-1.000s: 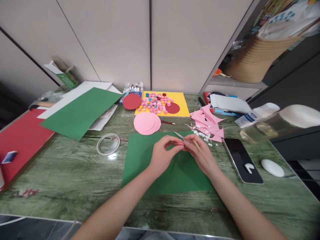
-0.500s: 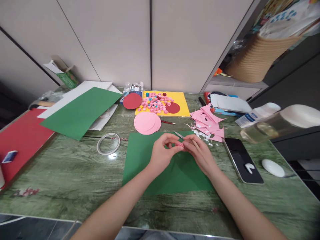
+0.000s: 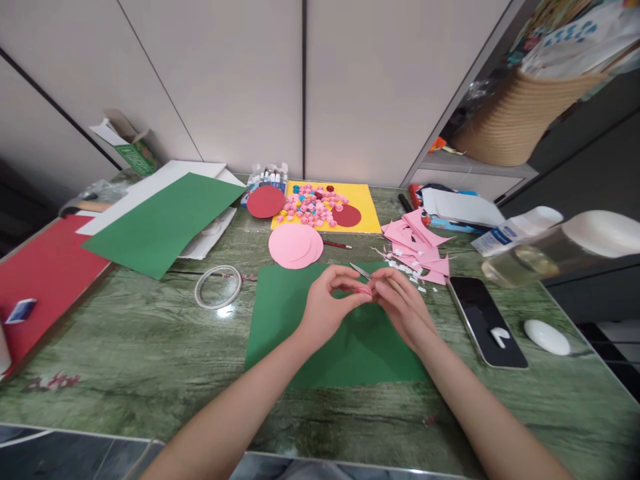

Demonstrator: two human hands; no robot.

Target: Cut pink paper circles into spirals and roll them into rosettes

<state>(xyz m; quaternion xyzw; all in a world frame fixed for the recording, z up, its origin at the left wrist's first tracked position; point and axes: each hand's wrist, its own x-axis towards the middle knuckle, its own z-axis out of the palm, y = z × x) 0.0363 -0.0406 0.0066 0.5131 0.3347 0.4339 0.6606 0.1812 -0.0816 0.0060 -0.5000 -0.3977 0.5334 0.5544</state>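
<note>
My left hand (image 3: 327, 300) is closed in a pinch around a small rolled piece of pink paper (image 3: 364, 291). Close beside it, the fingertips of my right hand (image 3: 400, 300) meet near the roll. A pointed metal blade (image 3: 360, 271), apparently of scissors, sticks out from the right hand toward the upper left; the handles are hidden in the palm. Both hands are above a green paper sheet (image 3: 285, 327) on the table. Beyond them lie pink paper circles (image 3: 290, 247) and pink paper offcuts (image 3: 417, 243) with small white scraps.
Small pink, blue and red paper rolls (image 3: 315, 208) rest on a yellow sheet (image 3: 367, 200). A tape roll (image 3: 199, 293) lies to the left. On the right are a phone (image 3: 483, 320) with an earbud, a white case (image 3: 547, 337) and two bottles (image 3: 520, 230). Green paper (image 3: 160, 227) overlaps white sheets.
My fingers have shifted slightly around the pink roll, and the left fingertips are a touch further right. The blade stays in my right hand.
</note>
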